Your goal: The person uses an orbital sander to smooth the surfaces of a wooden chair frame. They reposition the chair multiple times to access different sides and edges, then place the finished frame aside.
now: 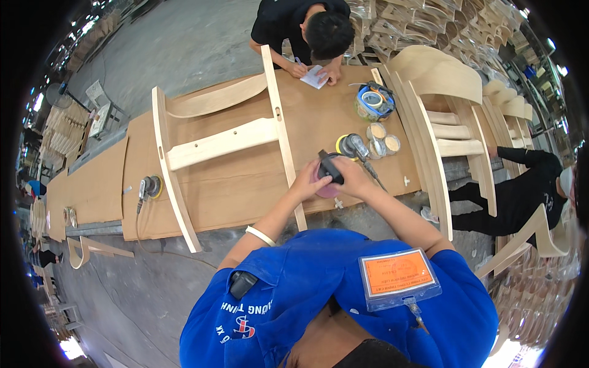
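Note:
At the near edge of a cardboard-covered table (pixel 233 208), my left hand (pixel 307 183) and my right hand (pixel 354 178) are closed around a black block-like object (pixel 329 167). A pink round disc (pixel 327 189) shows beneath it, between my hands; its exact kind is unclear. Just beyond my right hand lies an orbital sander (pixel 352 146) with a yellow-edged pad, its hose trailing toward my forearm. Left of my hands stands a pale wooden chair frame (pixel 224 143), with two long side pieces joined by a crossbar and a curved back slat.
Clear round tubs (pixel 377 130) and a blue-rimmed container (pixel 373 103) of tape and tools sit at the right. Wooden chair frames (pixel 432 141) rise beyond them. Another sander (pixel 150 187) lies left. Opposite, a person writes on white paper (pixel 315 76); another person (pixel 515 190) stands at right.

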`<state>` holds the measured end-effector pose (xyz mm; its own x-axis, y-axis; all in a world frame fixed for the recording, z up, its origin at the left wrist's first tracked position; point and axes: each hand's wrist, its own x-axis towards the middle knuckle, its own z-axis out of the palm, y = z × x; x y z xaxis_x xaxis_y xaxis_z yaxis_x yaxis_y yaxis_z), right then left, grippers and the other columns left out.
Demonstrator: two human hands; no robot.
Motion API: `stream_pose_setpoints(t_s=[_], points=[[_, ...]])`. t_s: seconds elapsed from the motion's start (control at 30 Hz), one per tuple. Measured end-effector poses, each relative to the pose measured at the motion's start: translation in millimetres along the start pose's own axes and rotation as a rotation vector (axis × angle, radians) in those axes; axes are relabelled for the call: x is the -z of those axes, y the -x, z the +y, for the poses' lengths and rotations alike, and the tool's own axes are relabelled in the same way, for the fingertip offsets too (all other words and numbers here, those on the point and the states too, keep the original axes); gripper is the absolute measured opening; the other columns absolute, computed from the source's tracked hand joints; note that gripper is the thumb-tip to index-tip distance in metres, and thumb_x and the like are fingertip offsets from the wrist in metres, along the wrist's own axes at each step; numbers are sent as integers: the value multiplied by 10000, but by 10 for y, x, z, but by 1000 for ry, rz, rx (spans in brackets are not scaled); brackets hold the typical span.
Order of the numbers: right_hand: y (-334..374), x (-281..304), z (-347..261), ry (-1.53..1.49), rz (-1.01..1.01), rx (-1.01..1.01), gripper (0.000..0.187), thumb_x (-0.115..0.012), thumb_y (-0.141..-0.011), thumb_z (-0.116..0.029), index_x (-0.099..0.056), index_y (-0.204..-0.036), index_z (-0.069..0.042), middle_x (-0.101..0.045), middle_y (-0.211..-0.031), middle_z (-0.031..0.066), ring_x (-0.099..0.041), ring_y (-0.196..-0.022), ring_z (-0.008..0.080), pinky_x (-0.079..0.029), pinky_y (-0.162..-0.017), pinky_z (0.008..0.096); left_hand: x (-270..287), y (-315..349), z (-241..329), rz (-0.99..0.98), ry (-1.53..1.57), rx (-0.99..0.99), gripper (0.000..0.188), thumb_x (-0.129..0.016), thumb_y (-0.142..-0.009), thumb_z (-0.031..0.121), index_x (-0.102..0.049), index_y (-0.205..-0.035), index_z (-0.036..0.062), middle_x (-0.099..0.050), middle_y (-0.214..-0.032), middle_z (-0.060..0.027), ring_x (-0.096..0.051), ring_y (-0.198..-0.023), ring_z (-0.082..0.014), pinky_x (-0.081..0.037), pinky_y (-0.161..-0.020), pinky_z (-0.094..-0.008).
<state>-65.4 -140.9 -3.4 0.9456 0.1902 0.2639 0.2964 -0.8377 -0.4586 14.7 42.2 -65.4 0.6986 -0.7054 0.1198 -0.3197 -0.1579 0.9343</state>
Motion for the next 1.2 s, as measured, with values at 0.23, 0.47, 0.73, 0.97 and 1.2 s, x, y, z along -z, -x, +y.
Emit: stream_pose_setpoints(t_s=[0.23,0.47,0.73,0.97,1.2], points=[[-60,102,208,-1049,116,-812,166,-673,-844,-180,-618,-830,-24,-592,-684,13,-559,-615,114,-439,-573,252,97,242,-129,-9,47,292,780,-679,-838,401,-327,-1420,21,-423,-1387,-222,-462,-1240,-348,-408,-1007,-423],[-93,52,-36,-1072,196,-889,135,-639,-873,-122,-572,-799,-30,-518,-627,-2,-462,-541,80,-352,-482,237,-71,369,-298,-138,150,203,857,-698,-836,307,-178,-1475,72,-380,-1389,-234,-448,-1249,-320,-427,-986,-428],[12,120,-196,-1579,568,-1112,134,-580,-910,-97,-495,-816,-54,-503,-624,24,-456,-521,127,-377,-480,271,-207,245,-100,-233,245,21,893,-725,-808,205,-149,-1480,86,-367,-1394,-189,-395,-1284,-297,-408,-1016,-427],[979,277,-670,-1416,216,-918,121,-505,-947,-128,-562,-893,-36,-506,-612,1,-445,-496,111,-371,-477,257,-394,652,8,-512,208,232,841,-709,-828,184,-181,-1479,112,-407,-1372,-175,-449,-1222,-287,-424,-985,-410],[1981,214,-735,-1348,38,-1110,109,-545,-914,-132,-568,-915,-25,-489,-629,-22,-425,-523,59,-339,-460,217,-1170,1194,-33,-719,309,393,792,-678,-858,211,-194,-1474,90,-454,-1338,-172,-532,-1140,-269,-460,-934,-385]])
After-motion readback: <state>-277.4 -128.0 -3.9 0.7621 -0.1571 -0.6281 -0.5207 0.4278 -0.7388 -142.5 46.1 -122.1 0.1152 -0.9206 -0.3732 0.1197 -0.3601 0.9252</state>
